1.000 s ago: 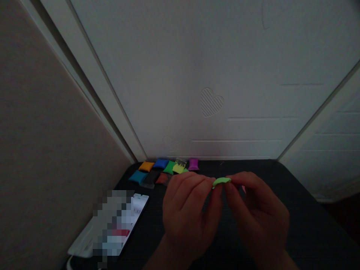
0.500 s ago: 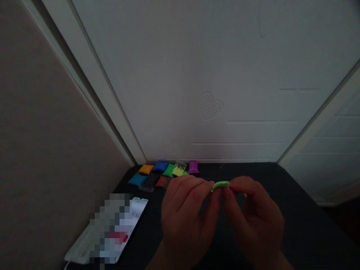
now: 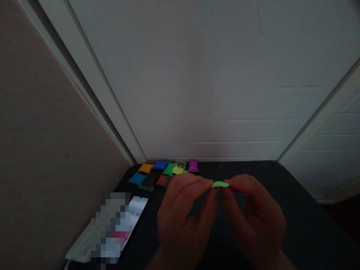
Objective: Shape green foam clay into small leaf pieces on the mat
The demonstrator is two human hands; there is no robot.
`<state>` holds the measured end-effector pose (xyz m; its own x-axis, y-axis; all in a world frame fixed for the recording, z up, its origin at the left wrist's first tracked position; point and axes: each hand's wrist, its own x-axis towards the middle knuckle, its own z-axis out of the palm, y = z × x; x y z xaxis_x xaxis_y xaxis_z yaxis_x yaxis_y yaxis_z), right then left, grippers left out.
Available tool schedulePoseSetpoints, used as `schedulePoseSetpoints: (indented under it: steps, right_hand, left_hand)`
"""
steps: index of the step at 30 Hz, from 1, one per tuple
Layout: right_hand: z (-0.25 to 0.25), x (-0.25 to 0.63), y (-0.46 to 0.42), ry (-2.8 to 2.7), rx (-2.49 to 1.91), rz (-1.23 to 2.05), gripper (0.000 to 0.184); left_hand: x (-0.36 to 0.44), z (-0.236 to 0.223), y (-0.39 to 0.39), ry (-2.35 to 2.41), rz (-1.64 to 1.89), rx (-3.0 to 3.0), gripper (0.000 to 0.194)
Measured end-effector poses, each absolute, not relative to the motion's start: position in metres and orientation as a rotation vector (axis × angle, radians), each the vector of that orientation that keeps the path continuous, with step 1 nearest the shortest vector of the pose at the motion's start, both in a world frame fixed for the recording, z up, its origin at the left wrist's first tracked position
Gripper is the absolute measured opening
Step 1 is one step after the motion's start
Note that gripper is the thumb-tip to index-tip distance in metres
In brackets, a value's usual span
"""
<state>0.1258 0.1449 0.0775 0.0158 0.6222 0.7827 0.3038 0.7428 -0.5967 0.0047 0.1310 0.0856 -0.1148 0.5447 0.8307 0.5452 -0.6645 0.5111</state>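
A small flat piece of bright green clay (image 3: 219, 184) is pinched between the fingertips of both my hands above a dark table (image 3: 303, 210). My left hand (image 3: 185, 217) grips its left end with thumb and forefinger. My right hand (image 3: 253, 219) grips its right end the same way. A little pink shows behind my right fingers; I cannot tell what it is.
Several small coloured clay packets (image 3: 161, 172) lie in two rows at the table's far left, against the white wall (image 3: 197, 75). A phone (image 3: 123, 228) lies at the near left, on a white cable. A beige panel (image 3: 42, 150) borders the left side.
Both hands have stayed nearly in place while working the green piece, which now lies flatter between the fingertips. The view shifted slightly.
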Motion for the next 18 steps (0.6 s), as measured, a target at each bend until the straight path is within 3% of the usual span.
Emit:
schedulePoseSetpoints:
  steps: [18]
  right_hand:
    - [0.0792,0.1258,0.1389,-1.603,-0.649,0.235,0.035]
  left_hand:
    - [0.0078,0.0843,0.1258,-1.198,-2.022,-1.965,0.027]
